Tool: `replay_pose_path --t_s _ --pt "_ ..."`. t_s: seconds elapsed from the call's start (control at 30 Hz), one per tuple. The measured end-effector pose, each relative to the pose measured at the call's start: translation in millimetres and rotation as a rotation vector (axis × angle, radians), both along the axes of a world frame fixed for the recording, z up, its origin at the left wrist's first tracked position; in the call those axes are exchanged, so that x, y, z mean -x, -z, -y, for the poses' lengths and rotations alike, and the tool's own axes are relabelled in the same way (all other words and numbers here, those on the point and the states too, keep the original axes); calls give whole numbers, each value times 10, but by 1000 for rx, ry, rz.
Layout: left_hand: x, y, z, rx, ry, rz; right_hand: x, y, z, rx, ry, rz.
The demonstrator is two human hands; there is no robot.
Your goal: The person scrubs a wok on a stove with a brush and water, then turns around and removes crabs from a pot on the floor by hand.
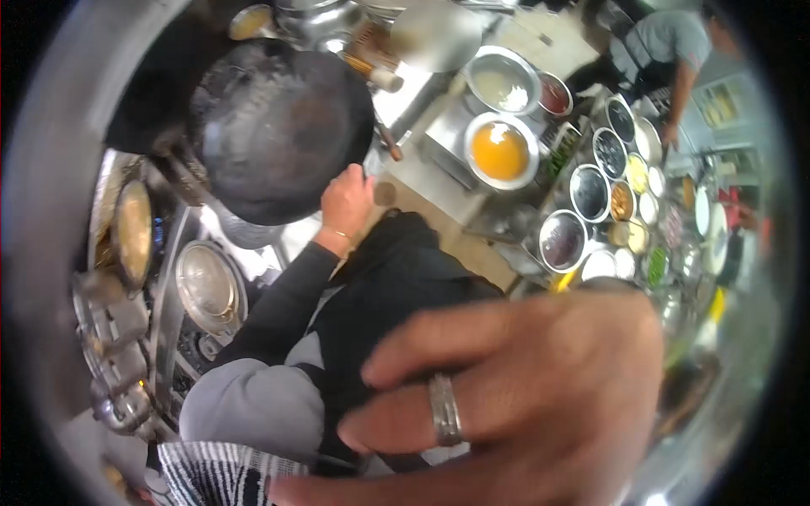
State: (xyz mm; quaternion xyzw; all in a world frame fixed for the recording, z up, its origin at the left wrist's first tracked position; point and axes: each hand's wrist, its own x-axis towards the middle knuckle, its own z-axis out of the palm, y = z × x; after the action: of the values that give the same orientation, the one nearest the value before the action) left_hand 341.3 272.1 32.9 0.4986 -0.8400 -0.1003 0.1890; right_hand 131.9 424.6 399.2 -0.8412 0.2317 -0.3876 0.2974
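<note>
A large dark wok [283, 126] rests tilted over the stove at the upper left, its inside worn and showing no food. My left hand [348, 200], with a black sleeve and a bracelet at the wrist, is closed at the wok's near edge; whether it grips the rim or a handle is hard to see. Close to the camera, my right hand [540, 379] fills the lower right, back of the hand showing, a ring on one finger. Its fingers are stretched out and apart, slightly blurred. The lowest finger overlaps a black-and-white striped cloth [228, 468].
A bowl of orange liquid [499, 152] and a bowl of pale liquid [504, 83] stand beyond the wok. Several ingredient bowls [589, 192] crowd the right counter. A lidded pot [207, 287] sits at left. Another person [666, 46] stands at the upper right.
</note>
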Motion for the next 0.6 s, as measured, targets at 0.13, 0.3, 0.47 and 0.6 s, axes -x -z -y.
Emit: replay_pose_path --t_s 0.13,0.3,0.47,0.6 --pt "-36 -109 95 -33 -3 55 -95 -10 516 -6 -28 -94" --pt "-244 -1028 554 27 -117 -194 -222 -149 1078 5 158 -183" --pt "-799 -1200 1188 97 -261 -105 262 813 1819 -64 701 25" --pt "-927 -606 1610 130 -287 -35 1011 3236 2403 -566 802 -373"
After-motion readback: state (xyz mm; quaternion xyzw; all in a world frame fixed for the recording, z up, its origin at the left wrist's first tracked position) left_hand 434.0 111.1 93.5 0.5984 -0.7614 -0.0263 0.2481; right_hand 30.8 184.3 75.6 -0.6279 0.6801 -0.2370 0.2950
